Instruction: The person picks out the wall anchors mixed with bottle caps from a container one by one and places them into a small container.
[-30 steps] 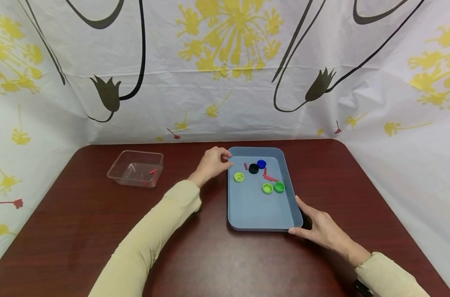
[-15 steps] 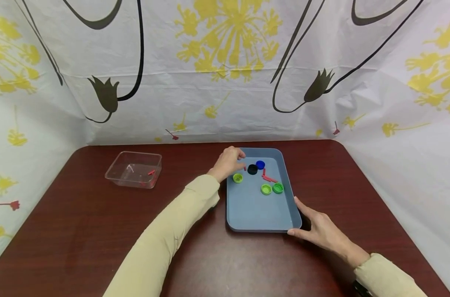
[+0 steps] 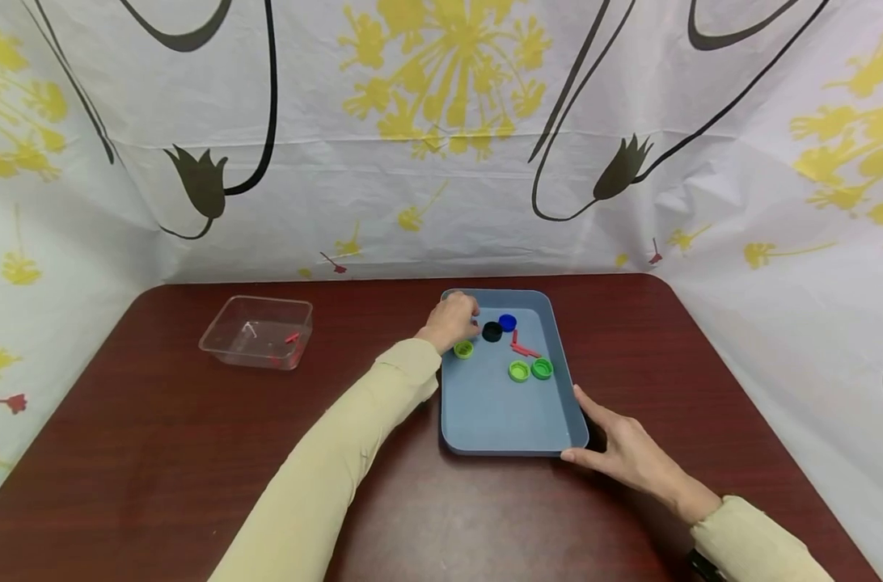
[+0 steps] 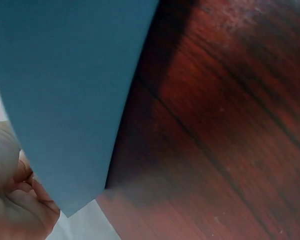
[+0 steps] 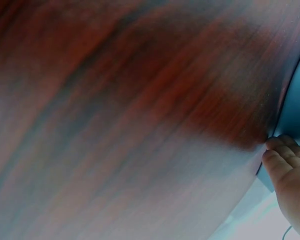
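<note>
Blue-grey, shallow rectangular tray: left hand over its far left part; right hand at its near right corner.
Left fingers: bent and drawn narrow, tips low inside the tray; whether they hold anything cannot be told.
Right fingers: spread wide from the thumb, spanning the corner and touching the tray's outer walls.
Short, thin red sticks: in the tray, to the right of the left fingertips, past the caps.
Round black cap: just beside the left fingertips, on their right; round blue cap just beyond it.
Round yellow-green cap: just nearer the person than the left fingers.
Clear rectangular plastic box: well to the left of the left fingers, red pieces inside.
Left fingertips, step in hand: judged to be picking up a small piece; its identity is hidden.
Left fingertips, next move: calls for a firm pinch and a lift clear of cap and wall, the right hand steadying the tray.
</note>
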The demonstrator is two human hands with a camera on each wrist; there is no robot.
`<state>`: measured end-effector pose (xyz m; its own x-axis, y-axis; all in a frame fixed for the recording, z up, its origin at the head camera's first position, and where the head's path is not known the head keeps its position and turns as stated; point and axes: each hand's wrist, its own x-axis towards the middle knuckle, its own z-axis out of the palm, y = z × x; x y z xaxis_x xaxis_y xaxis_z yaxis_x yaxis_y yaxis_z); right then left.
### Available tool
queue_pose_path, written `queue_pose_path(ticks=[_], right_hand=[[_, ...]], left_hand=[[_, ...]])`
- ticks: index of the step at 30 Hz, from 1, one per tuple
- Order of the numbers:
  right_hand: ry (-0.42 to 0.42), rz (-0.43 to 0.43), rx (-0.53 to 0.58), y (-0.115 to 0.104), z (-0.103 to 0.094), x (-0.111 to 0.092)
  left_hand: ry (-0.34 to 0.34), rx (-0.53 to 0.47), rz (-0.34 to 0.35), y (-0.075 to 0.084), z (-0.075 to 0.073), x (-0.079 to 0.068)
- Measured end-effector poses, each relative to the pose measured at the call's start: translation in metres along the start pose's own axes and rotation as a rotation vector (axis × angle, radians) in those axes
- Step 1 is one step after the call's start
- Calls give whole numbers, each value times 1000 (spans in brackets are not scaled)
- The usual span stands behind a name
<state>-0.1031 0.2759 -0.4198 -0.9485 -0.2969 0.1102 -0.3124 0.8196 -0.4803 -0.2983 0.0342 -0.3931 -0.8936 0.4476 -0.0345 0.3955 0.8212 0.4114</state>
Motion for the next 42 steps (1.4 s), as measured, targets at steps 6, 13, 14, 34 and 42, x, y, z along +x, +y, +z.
queue_pose_path(ticks=[6, 13, 14, 34, 42], right_hand=[[-2, 7, -2, 0, 0, 0], [-4, 8, 1, 0, -1, 0], [-6, 11, 4, -1, -1, 0], [-17, 24, 8, -1, -1, 1], [-17, 24, 1, 0, -1, 1]], left_hand=[[-29, 62, -25, -1, 6, 8], [-3, 159, -20, -4, 16, 15], [-18, 169, -31, 1, 11, 9], [22, 201, -6, 1, 14, 6], [20, 201, 22, -1, 14, 5]])
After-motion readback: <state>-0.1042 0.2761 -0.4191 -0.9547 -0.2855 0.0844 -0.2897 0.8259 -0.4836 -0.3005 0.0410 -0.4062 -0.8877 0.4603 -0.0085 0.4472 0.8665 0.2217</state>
